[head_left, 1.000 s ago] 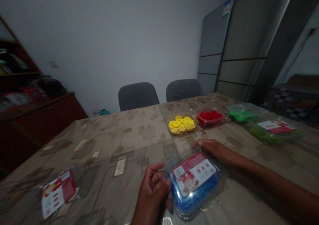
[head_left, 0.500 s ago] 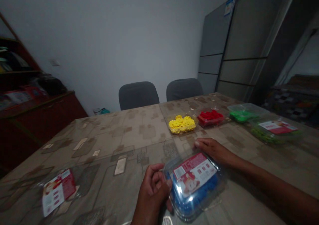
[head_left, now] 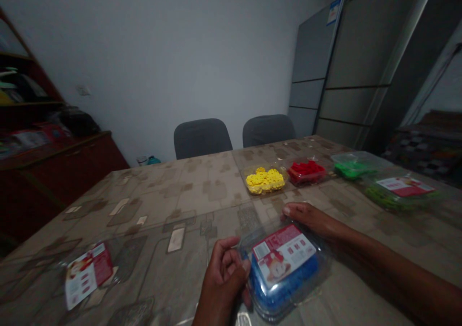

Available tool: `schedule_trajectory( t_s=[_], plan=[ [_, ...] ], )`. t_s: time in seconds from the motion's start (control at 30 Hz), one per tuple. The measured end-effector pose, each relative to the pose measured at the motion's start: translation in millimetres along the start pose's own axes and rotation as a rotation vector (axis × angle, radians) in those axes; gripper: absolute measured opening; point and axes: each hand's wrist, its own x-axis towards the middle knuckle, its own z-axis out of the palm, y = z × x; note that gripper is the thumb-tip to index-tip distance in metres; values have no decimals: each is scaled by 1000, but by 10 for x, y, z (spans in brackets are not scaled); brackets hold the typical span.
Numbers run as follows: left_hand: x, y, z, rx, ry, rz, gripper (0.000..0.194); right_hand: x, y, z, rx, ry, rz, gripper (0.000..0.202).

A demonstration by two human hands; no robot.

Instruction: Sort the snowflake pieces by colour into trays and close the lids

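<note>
A clear plastic clamshell container (head_left: pixel 281 292) of blue pieces rests near the table's front edge, its lid on top. A red and white label with a picture covers part of the lid. My left hand (head_left: pixel 224 275) grips the container's left edge, thumb above and fingers curled around the side. At the far right corner, my right hand (head_left: pixel 312 220) holds the rim with bent fingers, partly hidden behind the container. Beyond it are an open container of yellow pieces (head_left: pixel 265 179) and another of red pieces (head_left: pixel 306 170).
To the right are a tub with green pieces (head_left: pixel 352 168) and a labelled, lidded container (head_left: pixel 406 191) of lighter green ones. A clear lid with a label (head_left: pixel 88 273) lies at the left. Two grey chairs (head_left: pixel 202 138) stand behind the patterned tablecloth (head_left: pixel 144 196).
The view has shifted slightly, moving everything a little to the right in the picture. Both hands keep their hold on the blue-piece container, which has barely moved.
</note>
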Motion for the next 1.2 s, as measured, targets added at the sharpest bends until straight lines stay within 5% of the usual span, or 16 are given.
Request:
schedule_trajectory(
  t_s=[0.9,1.2],
  plan=[
    [77,32,-75,-9,-75,-72,45,-36,-114,6,-34,64,3,57],
    [130,225,-30,102,-72,-235,37,-52,-120,-10,-51,79,22,52]
  ],
)
